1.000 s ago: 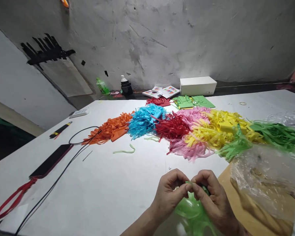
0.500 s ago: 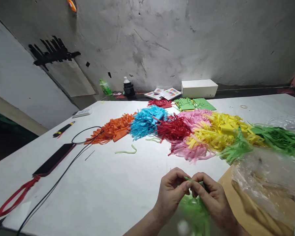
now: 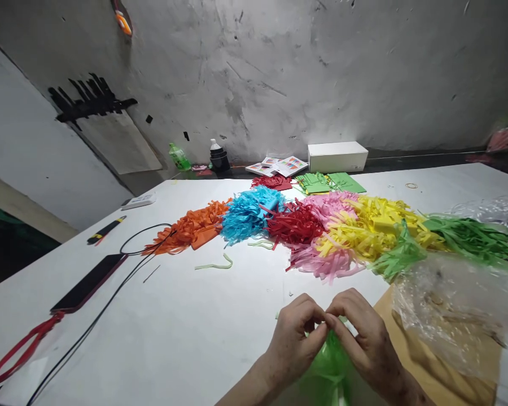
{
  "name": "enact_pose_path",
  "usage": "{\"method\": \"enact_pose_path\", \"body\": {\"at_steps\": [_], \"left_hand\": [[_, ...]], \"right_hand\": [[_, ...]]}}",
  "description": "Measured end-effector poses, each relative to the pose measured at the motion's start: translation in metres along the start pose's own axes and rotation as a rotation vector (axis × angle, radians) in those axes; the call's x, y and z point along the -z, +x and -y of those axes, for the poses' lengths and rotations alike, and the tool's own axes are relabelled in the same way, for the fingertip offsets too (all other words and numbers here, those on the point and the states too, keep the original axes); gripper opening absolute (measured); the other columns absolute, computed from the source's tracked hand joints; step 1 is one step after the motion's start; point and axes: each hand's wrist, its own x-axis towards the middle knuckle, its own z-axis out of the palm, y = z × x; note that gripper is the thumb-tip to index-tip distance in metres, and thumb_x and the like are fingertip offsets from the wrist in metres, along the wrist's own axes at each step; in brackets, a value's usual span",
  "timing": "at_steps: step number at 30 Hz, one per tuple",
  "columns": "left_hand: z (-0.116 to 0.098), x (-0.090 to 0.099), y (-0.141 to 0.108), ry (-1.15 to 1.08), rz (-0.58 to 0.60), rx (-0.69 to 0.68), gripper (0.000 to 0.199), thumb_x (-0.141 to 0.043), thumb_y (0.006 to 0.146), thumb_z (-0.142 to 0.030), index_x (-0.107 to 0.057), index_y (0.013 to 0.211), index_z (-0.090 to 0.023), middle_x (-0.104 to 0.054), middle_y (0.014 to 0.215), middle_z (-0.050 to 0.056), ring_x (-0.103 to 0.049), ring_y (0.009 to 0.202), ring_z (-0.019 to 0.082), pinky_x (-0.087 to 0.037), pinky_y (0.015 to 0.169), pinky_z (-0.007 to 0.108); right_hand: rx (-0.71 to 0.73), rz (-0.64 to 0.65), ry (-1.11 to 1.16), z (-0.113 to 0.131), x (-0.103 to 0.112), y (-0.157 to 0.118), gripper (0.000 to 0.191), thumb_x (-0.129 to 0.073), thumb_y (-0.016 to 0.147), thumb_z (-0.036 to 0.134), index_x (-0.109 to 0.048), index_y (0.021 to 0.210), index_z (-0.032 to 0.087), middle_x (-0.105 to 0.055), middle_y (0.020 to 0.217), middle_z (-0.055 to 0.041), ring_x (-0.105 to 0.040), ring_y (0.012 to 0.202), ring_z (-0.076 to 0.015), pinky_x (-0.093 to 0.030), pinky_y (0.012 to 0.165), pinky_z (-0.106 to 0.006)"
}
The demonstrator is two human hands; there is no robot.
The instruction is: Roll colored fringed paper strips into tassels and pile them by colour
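Observation:
Close to the table's front, my left hand [image 3: 293,334] and my right hand [image 3: 366,335] meet fingertip to fingertip. Both are pinched at the top of a green paper tassel [image 3: 331,361], whose fringe hangs down below them, partly blurred. The fingers hide its pinched top end. Beyond my hands lie heaps of fringed tassels: orange [image 3: 195,225], blue [image 3: 252,211], dark red [image 3: 296,223], pink [image 3: 324,262], yellow [image 3: 376,225] and green [image 3: 476,237]. A loose green tassel [image 3: 400,254] rests against the yellow heap.
Clear plastic bags [image 3: 449,310] and brown paper [image 3: 393,321] lie on the right. A phone [image 3: 88,282] with a red strap, a black cable [image 3: 105,307] and a cutter knife [image 3: 106,230] are on the left. A white box [image 3: 337,158], cards [image 3: 290,166] and bottles [image 3: 219,157] stand along the wall.
My fingertips have come closer together over the green tassel, and the green end that showed between them is now covered. The whole view has shifted slightly.

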Motion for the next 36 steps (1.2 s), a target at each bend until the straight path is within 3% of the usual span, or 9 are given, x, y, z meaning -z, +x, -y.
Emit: {"method": "enact_pose_path", "body": {"at_steps": [5,10,15,20,23,28,31,36], "left_hand": [[-0.005,-0.002,0.0,-0.132,0.077,0.071,0.014,-0.066,0.075,-0.013,-0.057,0.064,-0.016,-0.054,0.067,0.0,-0.047,0.06,0.011,-0.037,0.057,0.023],[-0.01,0.007,0.003,-0.284,0.098,0.137,0.024,-0.072,0.075,-0.026,-0.056,0.061,-0.016,-0.054,0.066,0.0,-0.047,0.062,0.012,-0.037,0.06,0.024],[-0.01,0.013,0.002,-0.379,0.183,0.215,0.031,-0.078,0.073,-0.039,-0.063,0.063,-0.014,-0.056,0.065,0.002,-0.047,0.063,0.013,-0.038,0.059,0.024],[-0.011,0.013,0.001,-0.36,0.11,0.208,0.031,-0.077,0.077,-0.041,-0.07,0.069,-0.012,-0.058,0.067,0.003,-0.05,0.06,0.012,-0.04,0.058,0.024],[-0.01,0.011,0.003,-0.494,0.054,0.294,0.034,-0.078,0.076,-0.045,-0.069,0.071,-0.012,-0.057,0.069,0.001,-0.052,0.054,0.01,-0.042,0.051,0.022],[-0.007,0.009,0.005,-0.641,0.059,0.385,0.035,-0.084,0.07,-0.042,-0.069,0.075,-0.011,-0.058,0.063,0.0,-0.052,0.05,0.009,-0.044,0.05,0.021],[-0.008,0.008,0.005,-0.571,0.033,0.334,0.029,-0.08,0.075,-0.039,-0.068,0.074,-0.012,-0.059,0.066,0.001,-0.053,0.051,0.01,-0.044,0.05,0.022],[-0.012,0.006,0.005,-0.195,-0.076,0.078,0.012,-0.069,0.077,-0.017,-0.066,0.066,-0.014,-0.06,0.067,0.002,-0.053,0.061,0.012,-0.042,0.059,0.022]], "right_hand": [[-0.072,-0.115,0.196,-0.002,-0.002,-0.004,0.017,-0.048,0.099,0.02,-0.053,0.083,0.021,-0.053,0.079,-0.0016,-0.053,0.075,-0.018,-0.043,0.067,-0.029],[-0.233,-0.003,0.402,-0.003,0.005,0.0,0.015,-0.052,0.1,0.031,-0.06,0.093,0.02,-0.057,0.086,-0.0031,-0.058,0.082,-0.0186,-0.048,0.073,-0.029],[-0.195,0.125,0.411,-0.005,0.009,0.005,0.021,-0.059,0.095,0.033,-0.06,0.08,0.019,-0.056,0.076,-0.002,-0.055,0.073,-0.0179,-0.046,0.067,-0.028],[-0.217,0.073,0.385,-0.007,0.008,0.001,0.022,-0.058,0.096,0.032,-0.059,0.079,0.019,-0.056,0.076,-0.0012,-0.054,0.073,-0.0173,-0.045,0.066,-0.027],[-0.199,0.051,0.364,-0.006,0.007,0.0,0.02,-0.055,0.098,0.03,-0.059,0.082,0.02,-0.056,0.079,-0.0016,-0.055,0.075,-0.017,-0.045,0.067,-0.026],[-0.098,-0.012,0.288,-0.003,0.004,0.0,0.015,-0.051,0.099,0.023,-0.062,0.089,0.02,-0.059,0.083,-0.003,-0.058,0.078,-0.0176,-0.047,0.07,-0.027],[-0.029,-0.035,0.214,-0.002,0.003,0.0,0.012,-0.053,0.098,0.018,-0.064,0.094,0.021,-0.062,0.084,-0.003,-0.06,0.08,-0.018,-0.048,0.07,-0.028],[-0.022,-0.012,0.096,-0.002,0.005,0.0,0.012,-0.054,0.096,0.016,-0.064,0.092,0.021,-0.064,0.084,-0.004,-0.061,0.08,-0.0191,-0.047,0.069,-0.029]]}}
